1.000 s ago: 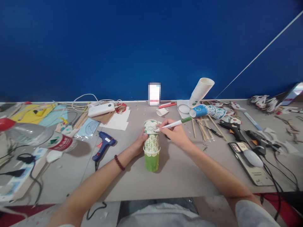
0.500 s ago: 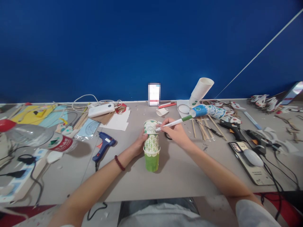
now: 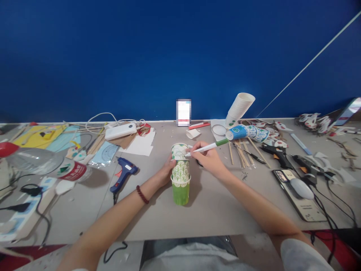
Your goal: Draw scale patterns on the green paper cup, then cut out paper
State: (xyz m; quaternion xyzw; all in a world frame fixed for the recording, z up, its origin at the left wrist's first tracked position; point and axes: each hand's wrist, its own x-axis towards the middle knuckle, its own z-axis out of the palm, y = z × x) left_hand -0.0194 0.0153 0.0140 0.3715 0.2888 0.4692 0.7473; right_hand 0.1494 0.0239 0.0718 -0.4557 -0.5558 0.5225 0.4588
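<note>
A column of joined paper cups (image 3: 181, 172), bearing green scale-like line drawings and a solid green lowest cup, lies in front of me on the grey table. My left hand (image 3: 167, 170) is closed around its left side near the upper cups. Between the fingers of my right hand (image 3: 207, 156) is a white marker pen (image 3: 208, 147) with a green end. Its tip meets, or nearly meets, the top cup's right side. Part of the left fingers is hidden behind the cups.
A blue glue gun (image 3: 124, 174) lies left, beyond it a plastic bottle (image 3: 53, 163) and a power strip (image 3: 31, 210). To the right are blue-patterned cups (image 3: 246, 133), a stack of white cups (image 3: 239, 107), wooden sticks, black glue guns and a phone (image 3: 299, 195) under a white mouse (image 3: 301, 188).
The marker and my right hand have shifted very slightly at the top cup. My left hand and the cups look unmoved.
</note>
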